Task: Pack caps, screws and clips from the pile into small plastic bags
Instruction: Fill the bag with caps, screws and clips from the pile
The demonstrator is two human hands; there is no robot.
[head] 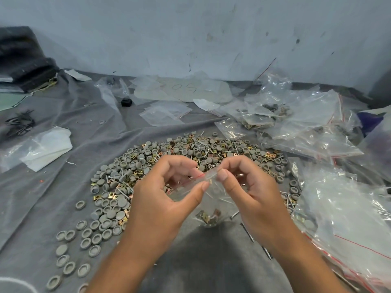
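A wide pile (148, 163) of grey round caps, brass clips and steel screws lies on the grey cloth ahead of me. Over its near edge I hold a small clear plastic bag (208, 199) with a red strip along its mouth. My left hand (163, 199) pinches the bag's top edge between thumb and fingers. My right hand (251, 193) pinches the same edge just to the right. Brass clips and screws sit at the bag's bottom (208, 217), which hangs above the cloth.
Loose caps (84, 237) trail toward the front left. A heap of clear bags (349, 212) lies at the right, filled bags (258, 120) behind it. Empty small bags (167, 112) and a black block (126, 101) lie further back. White plastic (48, 148) sits left. A wall closes the back.
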